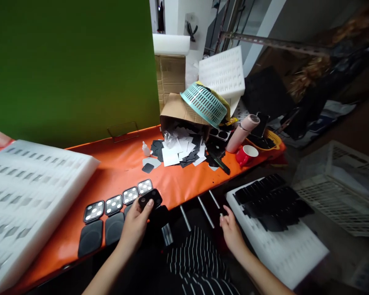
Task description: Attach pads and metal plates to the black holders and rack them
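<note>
Orange table [123, 162]: open cases [91, 237] along near edge. Your left hand [138, 219] pinches black plate [150, 198] at table's near edge; your right hand [231, 232], off table's near side, fingers curled, grip cannot be told.

Surface [119, 162] wore a bright orange, slightly creased cover. Left end: large white foam tray [89, 164], slotted in rows. Near edge: row of open black cases [90, 237], lids bearing pale round spots. Middle: loose heap of white and black cards [171, 156]; small pale bottle [146, 149] just beside. Far right: pink flask [241, 135], red mug [242, 157], yellow basket [276, 139].
</note>
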A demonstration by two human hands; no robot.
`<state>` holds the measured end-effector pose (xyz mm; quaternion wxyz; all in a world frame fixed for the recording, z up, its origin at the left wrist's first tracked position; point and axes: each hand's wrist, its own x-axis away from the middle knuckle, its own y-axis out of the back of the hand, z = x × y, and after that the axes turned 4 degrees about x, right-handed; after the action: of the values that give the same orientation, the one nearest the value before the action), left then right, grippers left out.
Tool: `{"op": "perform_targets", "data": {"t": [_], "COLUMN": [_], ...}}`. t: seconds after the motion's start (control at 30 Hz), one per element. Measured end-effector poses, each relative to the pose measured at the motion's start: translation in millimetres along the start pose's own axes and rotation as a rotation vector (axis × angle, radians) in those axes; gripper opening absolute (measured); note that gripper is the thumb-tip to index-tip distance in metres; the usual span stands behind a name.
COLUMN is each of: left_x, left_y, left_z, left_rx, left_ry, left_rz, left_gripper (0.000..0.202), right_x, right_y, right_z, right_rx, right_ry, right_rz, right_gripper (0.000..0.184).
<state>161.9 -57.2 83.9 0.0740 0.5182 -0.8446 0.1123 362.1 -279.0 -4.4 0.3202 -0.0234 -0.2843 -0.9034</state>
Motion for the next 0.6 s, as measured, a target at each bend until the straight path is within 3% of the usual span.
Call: {"op": "perform_targets", "data": {"t": [0.13,0.3,0.4,0.47,0.53,0.6], "left_x": [5,5,-1,-6,-14,-24], "left_y": [-9.8,-12.3,-13.9,-18.3,-25.0,-30.7], "left_z": [1,2,9,14,18,21], "left_rx": [0.041,0.079,0.122,0.124,0.097,0.055], "left_ry": [0.039,0.087,0.127,0.139,0.126,0.093], "left_rz": [0.014,0.023,0.048,0.056,0.077,0.105], "left_gripper": [0.036,0.041,0.044,0.044,0.042,0.040], "right_x": [-14,-24,-21,-17,-14,-15], "right_y": [-3,1,8,-1,-24,-59], "right_z": [-13,-22,-9,14,43,73], "right_rx": [0.102,0.166,0.299,0.327,0.219,0.041], "right_ry": [0.044,0.062,0.209,0.348,0.415,0.410], "right_rz": [-0.045,0.006,-0.071,-0.116,0.018,0.283], "right_gripper": [0.047,0.044,0.043,0.042,0.041,0.044]}}
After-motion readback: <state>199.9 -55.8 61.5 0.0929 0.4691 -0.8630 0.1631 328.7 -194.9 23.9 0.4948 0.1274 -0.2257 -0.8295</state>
